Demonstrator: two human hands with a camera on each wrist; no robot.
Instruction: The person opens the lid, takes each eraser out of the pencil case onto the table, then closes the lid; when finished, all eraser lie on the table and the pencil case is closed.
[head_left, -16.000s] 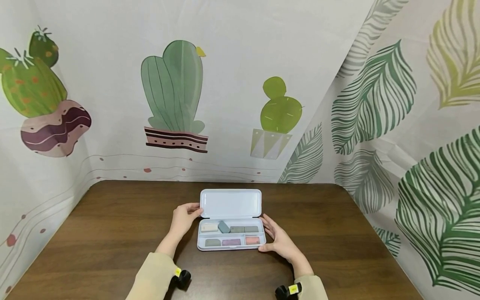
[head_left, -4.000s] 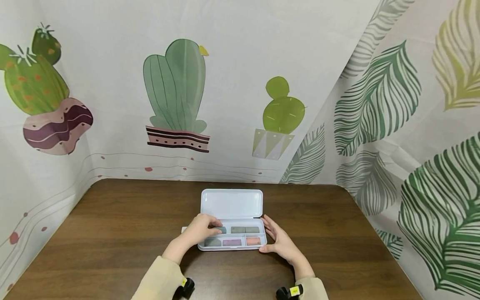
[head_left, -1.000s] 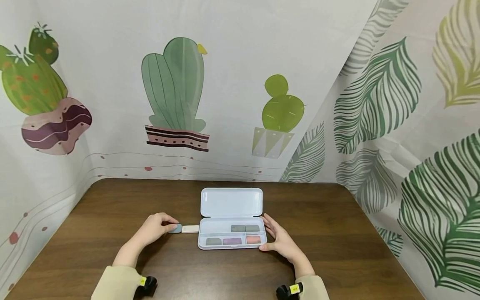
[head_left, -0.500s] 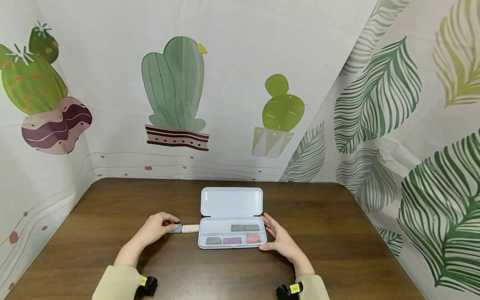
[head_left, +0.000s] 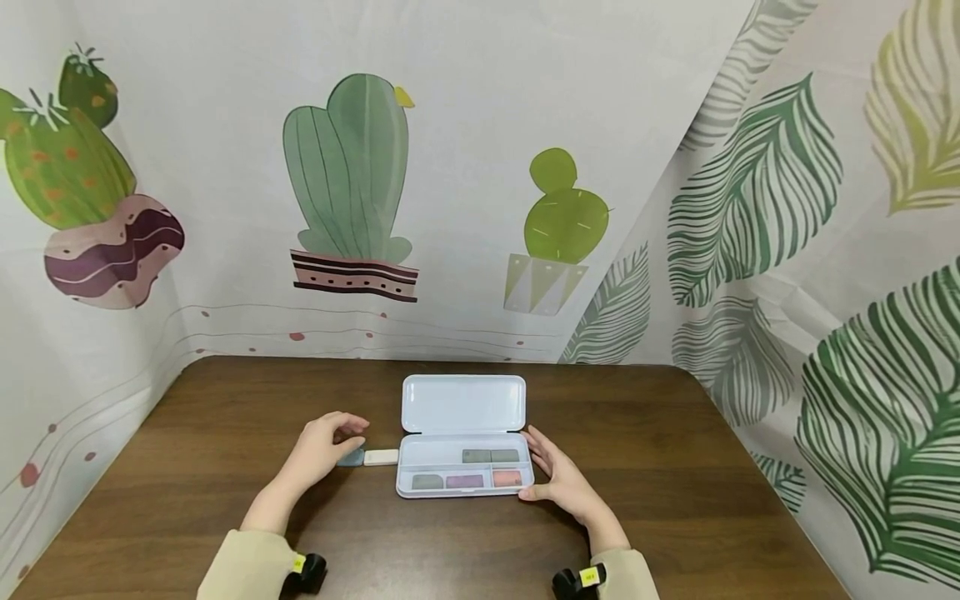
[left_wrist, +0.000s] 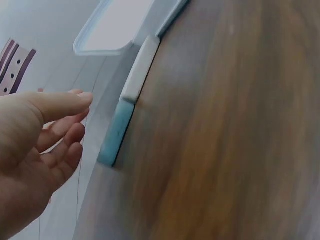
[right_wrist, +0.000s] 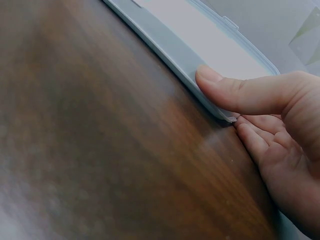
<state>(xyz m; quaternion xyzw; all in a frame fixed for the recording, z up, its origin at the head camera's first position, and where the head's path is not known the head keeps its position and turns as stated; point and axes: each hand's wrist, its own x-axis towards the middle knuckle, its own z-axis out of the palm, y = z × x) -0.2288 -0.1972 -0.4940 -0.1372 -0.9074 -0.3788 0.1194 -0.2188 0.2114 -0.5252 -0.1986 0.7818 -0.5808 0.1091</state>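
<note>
The blue block (left_wrist: pixel 117 132) was set on the brown table (head_left: pixel 465 550), end to end with the white block (left_wrist: pixel 142 70), which was lined up against the left side of the open case (head_left: pixel 465 495). The left hand (head_left: pixel 321 446) was held just beside the blue block, its thumb and fingers parted and loosely bent. The case's front right corner was gripped by the right hand (head_left: pixel 558 482). Grey, purple and coral blocks (head_left: pixel 464 482) were contained inside. The backdrop (head_left: pixel 465 125) was printed with cacti and leaves.
</note>
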